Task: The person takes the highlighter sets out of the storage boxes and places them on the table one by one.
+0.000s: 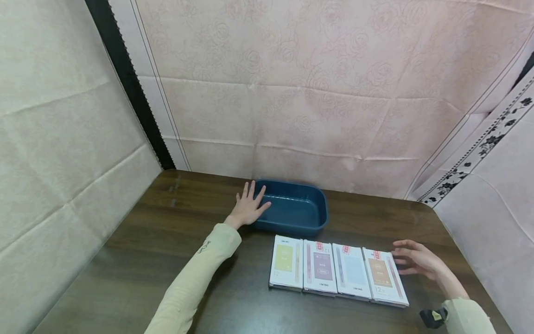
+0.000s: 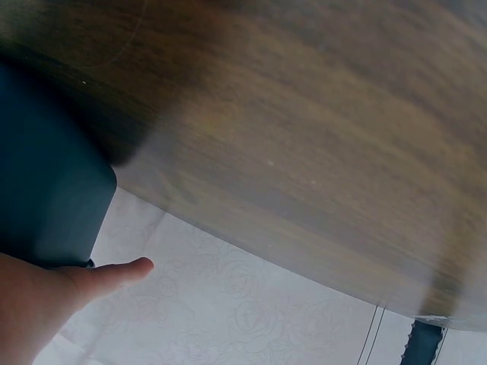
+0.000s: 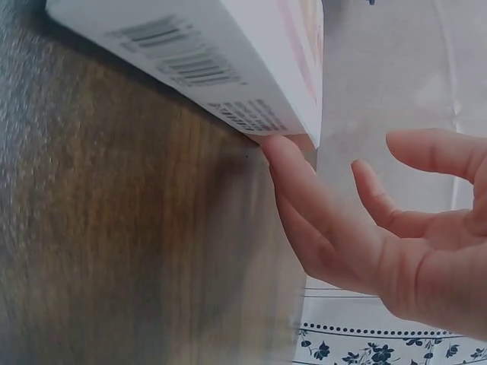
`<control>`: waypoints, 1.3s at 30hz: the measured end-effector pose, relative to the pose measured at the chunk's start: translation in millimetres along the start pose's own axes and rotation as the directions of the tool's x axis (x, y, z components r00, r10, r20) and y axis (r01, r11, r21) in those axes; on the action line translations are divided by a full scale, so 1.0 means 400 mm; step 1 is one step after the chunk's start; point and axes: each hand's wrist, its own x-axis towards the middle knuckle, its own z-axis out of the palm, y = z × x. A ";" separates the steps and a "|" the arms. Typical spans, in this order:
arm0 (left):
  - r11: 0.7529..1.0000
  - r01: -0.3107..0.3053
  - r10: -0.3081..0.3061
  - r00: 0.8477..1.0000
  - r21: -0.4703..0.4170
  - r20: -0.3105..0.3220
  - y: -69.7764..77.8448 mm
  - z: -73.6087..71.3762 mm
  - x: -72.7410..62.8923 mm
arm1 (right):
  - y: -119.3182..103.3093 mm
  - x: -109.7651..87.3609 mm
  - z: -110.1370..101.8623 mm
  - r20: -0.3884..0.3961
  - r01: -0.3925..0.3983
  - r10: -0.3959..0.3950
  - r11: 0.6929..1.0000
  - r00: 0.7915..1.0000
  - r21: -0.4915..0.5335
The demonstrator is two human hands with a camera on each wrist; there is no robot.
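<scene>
A dark blue plastic tray (image 1: pixel 292 230) stands at the back of the table. My left hand (image 1: pixel 247 209) is at its left side, fingers spread and straight over the rim; in the left wrist view part of that hand (image 2: pixel 46 300) shows against the tray's outer wall (image 2: pixel 53 175). Several flat white boxes lie side by side in front of the tray, with yellow-green (image 1: pixel 284 262), purple (image 1: pixel 319 268), pale blue (image 1: pixel 352 271) and orange-brown (image 1: pixel 379 273) panels. Beside the orange-brown box's right edge is my right hand (image 1: pixel 419 260), fingers loosely bent; a fingertip meets the box's barcode side (image 3: pixel 190 68).
The dark wood table (image 1: pixel 137 269) reaches a pale patterned cloth (image 1: pixel 292 116) hung behind it. More cloth hangs at the left (image 1: pixel 50 139) and right (image 1: pixel 496 176). A small black device (image 1: pixel 433 318) sits at my right wrist.
</scene>
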 end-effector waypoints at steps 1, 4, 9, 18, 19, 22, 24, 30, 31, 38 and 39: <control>1.000 0.001 -0.001 1.000 -0.002 0.000 0.000 0.001 0.001 | -0.001 -0.001 0.000 -0.004 0.002 -0.002 1.000 1.000 0.000; 1.000 0.001 -0.001 1.000 -0.011 0.004 0.000 0.002 0.003 | -0.003 -0.003 0.000 -0.021 0.012 -0.012 1.000 1.000 -0.011; 1.000 -0.009 0.009 1.000 -0.028 -0.001 0.002 0.005 0.002 | -0.002 -0.004 0.004 -0.047 0.049 -0.051 0.998 0.998 -0.045; 0.991 -0.019 0.016 1.000 -0.135 -0.019 0.003 0.004 -0.002 | -0.019 -0.010 0.022 -0.109 0.060 -0.075 0.989 0.991 -0.137; 0.989 -0.016 0.013 1.000 -0.148 -0.016 0.002 0.004 -0.002 | -0.022 -0.012 0.025 -0.112 0.064 -0.081 0.987 0.990 -0.150; 0.980 -0.015 0.013 1.000 -0.199 -0.015 -0.001 0.003 -0.002 | -0.033 -0.013 0.035 -0.130 0.070 -0.095 0.980 0.987 -0.185; 0.974 -0.015 0.013 1.000 -0.226 -0.013 -0.003 0.001 -0.002 | -0.041 -0.013 0.042 -0.136 0.080 -0.110 0.975 0.985 -0.210; 0.939 -0.003 0.002 1.000 -0.343 -0.002 -0.009 -0.010 -0.004 | -0.069 -0.009 0.072 -0.149 0.138 -0.184 0.951 0.972 -0.275; 0.936 0.001 -0.001 1.000 -0.352 0.000 -0.010 -0.011 -0.005 | -0.074 -0.009 0.078 -0.150 0.149 -0.197 0.948 0.969 -0.282; 0.939 -0.009 0.006 1.000 -0.344 -0.009 -0.016 -0.024 -0.016 | -0.109 -0.003 0.120 -0.164 0.244 -0.313 0.908 0.936 -0.339; 0.942 -0.014 0.010 1.000 -0.334 -0.013 -0.017 -0.026 -0.018 | -0.114 0.000 0.125 -0.162 0.265 -0.336 0.900 0.928 -0.347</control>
